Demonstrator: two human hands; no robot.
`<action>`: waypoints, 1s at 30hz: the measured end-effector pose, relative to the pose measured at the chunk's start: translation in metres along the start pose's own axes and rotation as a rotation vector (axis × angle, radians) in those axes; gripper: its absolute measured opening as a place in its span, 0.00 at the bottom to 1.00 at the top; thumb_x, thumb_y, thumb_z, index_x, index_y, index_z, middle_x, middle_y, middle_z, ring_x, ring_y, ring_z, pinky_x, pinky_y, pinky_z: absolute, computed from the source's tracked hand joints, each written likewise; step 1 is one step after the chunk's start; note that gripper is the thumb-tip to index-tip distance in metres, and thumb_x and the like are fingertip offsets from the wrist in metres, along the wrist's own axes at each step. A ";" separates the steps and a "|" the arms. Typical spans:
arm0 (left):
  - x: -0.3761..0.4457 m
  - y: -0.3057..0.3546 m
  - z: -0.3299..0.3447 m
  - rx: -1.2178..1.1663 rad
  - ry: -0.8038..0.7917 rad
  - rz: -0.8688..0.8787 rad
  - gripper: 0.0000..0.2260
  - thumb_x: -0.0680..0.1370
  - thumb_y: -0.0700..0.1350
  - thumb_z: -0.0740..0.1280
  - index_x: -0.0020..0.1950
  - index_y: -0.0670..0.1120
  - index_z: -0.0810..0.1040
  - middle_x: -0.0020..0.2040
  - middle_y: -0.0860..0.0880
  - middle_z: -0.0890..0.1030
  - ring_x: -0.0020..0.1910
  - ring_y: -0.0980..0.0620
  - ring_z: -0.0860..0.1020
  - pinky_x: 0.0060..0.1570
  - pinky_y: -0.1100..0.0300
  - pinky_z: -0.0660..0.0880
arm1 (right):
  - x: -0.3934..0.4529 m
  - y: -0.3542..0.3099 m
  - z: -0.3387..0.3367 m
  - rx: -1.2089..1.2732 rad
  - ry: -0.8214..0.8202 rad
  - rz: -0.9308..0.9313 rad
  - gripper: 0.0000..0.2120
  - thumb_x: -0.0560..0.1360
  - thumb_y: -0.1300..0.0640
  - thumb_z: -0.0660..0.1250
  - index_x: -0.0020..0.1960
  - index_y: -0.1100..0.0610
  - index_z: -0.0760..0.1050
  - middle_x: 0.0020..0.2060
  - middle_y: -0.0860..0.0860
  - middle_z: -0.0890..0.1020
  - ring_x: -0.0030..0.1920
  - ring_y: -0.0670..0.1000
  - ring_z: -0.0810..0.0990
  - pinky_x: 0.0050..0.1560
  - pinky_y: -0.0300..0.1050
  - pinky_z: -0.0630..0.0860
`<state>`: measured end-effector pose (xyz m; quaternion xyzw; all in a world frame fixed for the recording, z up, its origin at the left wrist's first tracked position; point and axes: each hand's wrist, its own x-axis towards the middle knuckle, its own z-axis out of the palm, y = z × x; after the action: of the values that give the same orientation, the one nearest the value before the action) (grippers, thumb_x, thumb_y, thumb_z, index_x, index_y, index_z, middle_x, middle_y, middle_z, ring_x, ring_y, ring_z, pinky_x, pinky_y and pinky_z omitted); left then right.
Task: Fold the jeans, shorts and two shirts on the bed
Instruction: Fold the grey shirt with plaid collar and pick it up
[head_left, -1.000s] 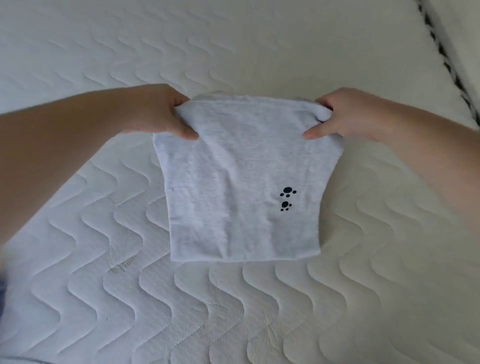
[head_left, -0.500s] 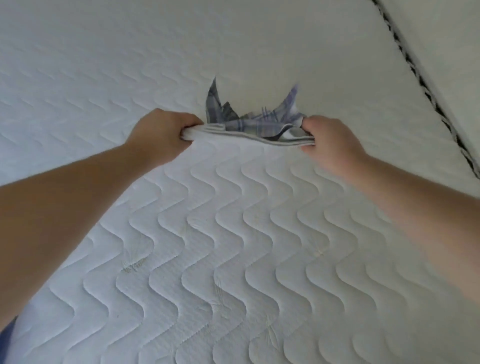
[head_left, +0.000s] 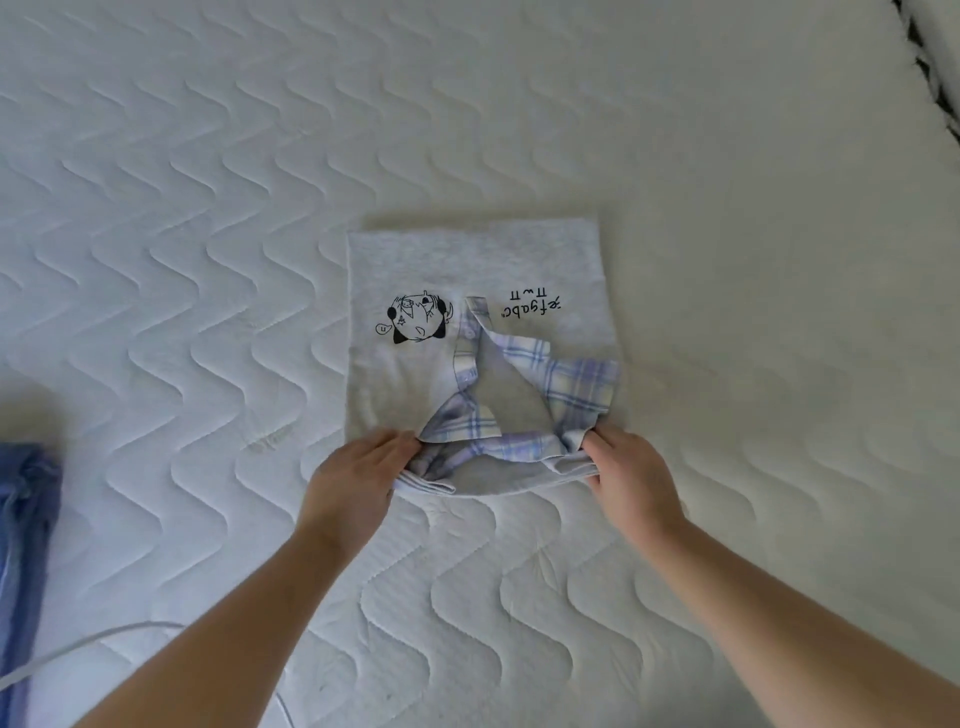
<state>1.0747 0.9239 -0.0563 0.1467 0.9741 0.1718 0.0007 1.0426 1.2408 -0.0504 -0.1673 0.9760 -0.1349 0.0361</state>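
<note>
Both hands, left hand (head_left: 358, 470) and right hand (head_left: 631, 467), pinch the grey shirt (head_left: 467, 265) at its near corners; the shirt stretches away from them across the bed (head_left: 208, 208).

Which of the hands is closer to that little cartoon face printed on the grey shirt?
The left. The left hand is at the grey shirt's near edge, below the cartoon face. The right hand grips the near-right corner, further away from it.
</note>
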 end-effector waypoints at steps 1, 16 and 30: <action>-0.010 0.002 0.006 0.020 -0.027 -0.004 0.28 0.58 0.29 0.79 0.57 0.40 0.84 0.54 0.45 0.85 0.52 0.45 0.84 0.48 0.50 0.82 | -0.011 -0.001 0.005 0.012 -0.012 0.002 0.19 0.54 0.70 0.79 0.42 0.59 0.80 0.36 0.54 0.80 0.32 0.57 0.79 0.33 0.41 0.69; 0.037 0.050 0.029 0.076 -0.279 -0.209 0.31 0.78 0.57 0.67 0.78 0.49 0.62 0.78 0.47 0.62 0.77 0.45 0.59 0.76 0.46 0.55 | 0.024 -0.022 -0.005 1.234 0.208 0.914 0.33 0.75 0.57 0.72 0.73 0.51 0.58 0.61 0.46 0.77 0.58 0.42 0.79 0.60 0.46 0.75; 0.024 0.050 0.037 -0.104 0.011 0.078 0.20 0.69 0.36 0.77 0.60 0.41 0.83 0.60 0.47 0.83 0.60 0.45 0.81 0.57 0.49 0.79 | 0.034 -0.029 -0.002 0.720 0.036 0.488 0.09 0.80 0.54 0.65 0.51 0.59 0.80 0.41 0.46 0.79 0.39 0.40 0.72 0.44 0.35 0.68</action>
<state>1.0679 0.9880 -0.0730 0.1832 0.9575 0.2228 -0.0039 1.0198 1.2038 -0.0414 0.0939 0.8782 -0.4568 0.1060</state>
